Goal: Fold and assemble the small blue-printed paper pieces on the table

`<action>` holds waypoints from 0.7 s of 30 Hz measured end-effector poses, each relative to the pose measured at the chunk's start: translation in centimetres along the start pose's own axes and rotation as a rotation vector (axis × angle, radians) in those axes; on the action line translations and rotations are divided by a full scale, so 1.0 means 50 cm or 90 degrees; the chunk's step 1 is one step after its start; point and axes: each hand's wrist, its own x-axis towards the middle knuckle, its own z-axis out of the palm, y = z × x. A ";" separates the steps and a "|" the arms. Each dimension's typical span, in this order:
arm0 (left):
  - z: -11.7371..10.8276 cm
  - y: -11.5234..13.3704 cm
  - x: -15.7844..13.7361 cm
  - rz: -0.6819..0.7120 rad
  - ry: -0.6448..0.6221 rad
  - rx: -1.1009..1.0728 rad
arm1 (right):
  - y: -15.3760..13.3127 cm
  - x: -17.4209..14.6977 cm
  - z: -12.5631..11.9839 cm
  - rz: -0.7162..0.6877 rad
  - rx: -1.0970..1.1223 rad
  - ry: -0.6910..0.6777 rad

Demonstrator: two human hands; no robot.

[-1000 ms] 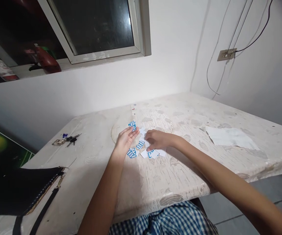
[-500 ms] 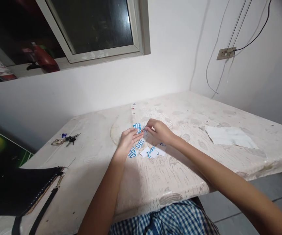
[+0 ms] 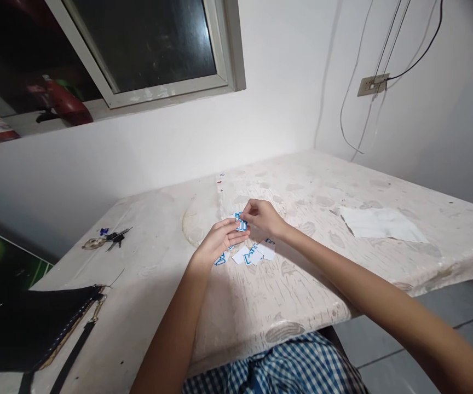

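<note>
A small bunch of white paper pieces with blue markings [image 3: 241, 223] is pinched between the thumb and fingers of my left hand [image 3: 222, 238], just above the table. My right hand [image 3: 263, 215] meets it from the right, its thumb and forefinger closed at the bunch's edge; whether it grips a separate piece is too small to make out. Below the hands, several loose paper pieces [image 3: 256, 256] lie overlapping on the table, some blank side up, some showing blue lines. Another marked piece [image 3: 221, 259] lies partly under my left hand.
A patterned plastic cloth covers the table [image 3: 302, 284]. Keys [image 3: 117, 238] lie at the left, near a black bag [image 3: 35, 323] with a strap. A torn white sheet [image 3: 382, 224] rests on the right. The wall outlet [image 3: 373, 85] has cables hanging from it.
My left hand has moved slightly right with its paper pieces, and my right fingers now touch the bunch. The left hand now covers more of the loose pieces. The view has shifted slightly.
</note>
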 end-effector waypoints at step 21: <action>-0.005 0.015 0.001 0.080 0.157 -0.070 | -0.074 -0.037 -0.085 0.143 -0.516 -0.546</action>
